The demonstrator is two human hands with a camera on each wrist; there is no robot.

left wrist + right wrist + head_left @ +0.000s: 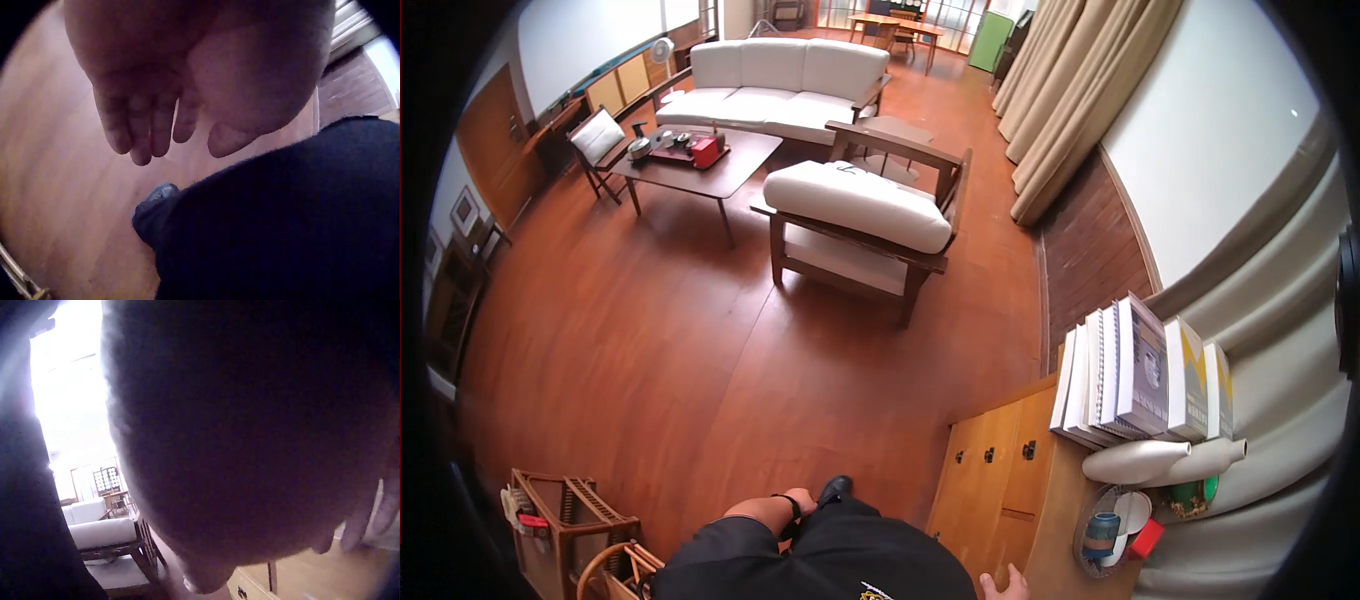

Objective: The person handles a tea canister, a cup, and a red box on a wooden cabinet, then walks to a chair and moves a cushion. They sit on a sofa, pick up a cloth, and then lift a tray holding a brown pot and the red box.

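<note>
My left hand [801, 500] hangs beside the dark-clothed leg, a dark band round its wrist. In the left wrist view the same hand [187, 81] shows its palm, with loosely extended fingers [142, 128] over the wooden floor and nothing in them. At the bottom edge of the head view, my right hand [1006, 584] is beside the wooden cabinet [985, 480], fingers spread and nothing held. The right wrist view has this hand [250, 450] large and very dark, its fingertips [356, 534] low at the right, overlapping the cabinet.
Books [1145, 370], white vases [1135, 462] and a basket [1090, 560] with a blue cup [1102, 530] stand on the cabinet. Ahead are an armchair [855, 205], a low table [745, 160] and a sofa [785, 75]. A wooden rack [575, 500] stands at lower left.
</note>
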